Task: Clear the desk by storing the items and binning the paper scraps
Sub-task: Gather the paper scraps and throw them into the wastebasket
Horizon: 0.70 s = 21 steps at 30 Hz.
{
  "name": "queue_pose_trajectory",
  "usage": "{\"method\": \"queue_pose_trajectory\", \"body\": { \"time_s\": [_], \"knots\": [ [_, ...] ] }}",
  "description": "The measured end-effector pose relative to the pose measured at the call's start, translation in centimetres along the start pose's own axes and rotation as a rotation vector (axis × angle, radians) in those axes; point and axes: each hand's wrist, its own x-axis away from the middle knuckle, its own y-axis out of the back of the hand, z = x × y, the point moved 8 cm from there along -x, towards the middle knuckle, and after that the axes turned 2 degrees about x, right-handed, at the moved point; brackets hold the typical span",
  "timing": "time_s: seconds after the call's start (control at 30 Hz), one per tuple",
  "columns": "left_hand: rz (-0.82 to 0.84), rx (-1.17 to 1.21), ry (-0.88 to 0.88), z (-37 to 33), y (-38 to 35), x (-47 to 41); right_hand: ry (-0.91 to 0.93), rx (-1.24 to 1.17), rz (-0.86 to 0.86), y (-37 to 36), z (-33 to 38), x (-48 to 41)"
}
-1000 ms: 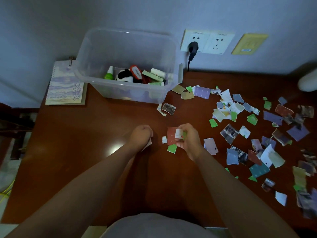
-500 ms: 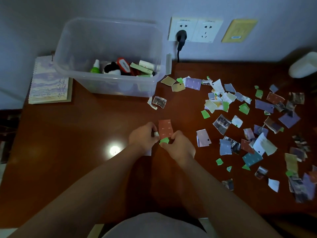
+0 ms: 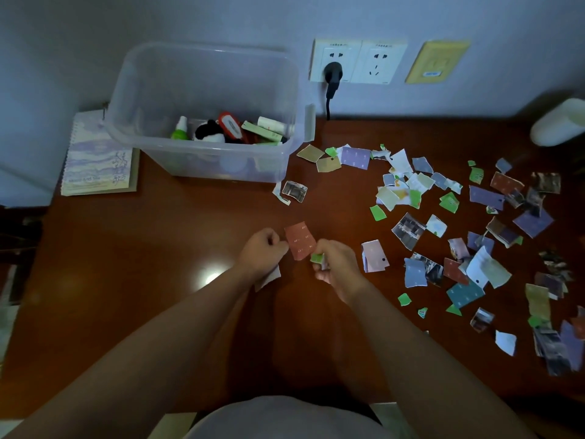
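My left hand (image 3: 262, 251) and my right hand (image 3: 337, 267) meet at the middle of the brown desk (image 3: 126, 280). A reddish-brown paper scrap (image 3: 299, 240) lies between them, touched by the left fingertips. The left hand is closed, with a pale scrap (image 3: 269, 278) showing under it. The right hand grips small green and white scraps (image 3: 318, 258). Several torn paper scraps (image 3: 459, 236) are strewn over the right half of the desk. A clear plastic storage box (image 3: 202, 115) with small items inside stands at the back.
A spiral notebook (image 3: 98, 163) lies left of the box. Wall sockets (image 3: 357, 60) with a black plug sit behind the desk. A white rounded object (image 3: 557, 125) rests at the far right. Two scraps (image 3: 292, 191) lie just in front of the box.
The view has shifted a little. My hands came together over the reddish-brown scrap, which now lies between them; the right hand keeps hold of the small green and white scraps.
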Motion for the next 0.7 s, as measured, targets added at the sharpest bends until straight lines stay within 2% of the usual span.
{"method": "queue_pose_trajectory", "body": {
  "time_s": [0.1,0.17,0.23,0.3,0.37,0.6,0.7],
  "knots": [
    [-0.017,0.267,0.110,-0.1,0.3,-0.3,-0.142,-0.402,0.030,-0.4,0.3,0.2],
    [-0.031,0.332,0.154,-0.2,0.3,-0.8,-0.131,-0.364,0.017,-0.2,0.8,-0.2],
    [-0.063,0.297,0.133,-0.4,0.4,-1.4,-0.062,-0.130,-0.031,0.2,1.4,-0.8],
    [-0.073,0.130,0.050,-0.8,0.6,-2.0,0.035,0.103,-0.062,0.4,2.1,-1.5],
    [-0.048,-0.094,-0.029,-1.3,0.3,-2.2,0.109,0.230,-0.080,0.2,2.6,-2.3],
    [-0.038,-0.596,-0.210,-3.4,-1.6,-2.4,0.187,0.302,-0.088,0.0,3.5,-3.4],
    [-0.034,-0.659,-0.231,-3.5,-1.8,-2.9,0.187,0.304,-0.074,-0.1,3.8,-3.7]
  ]
}}
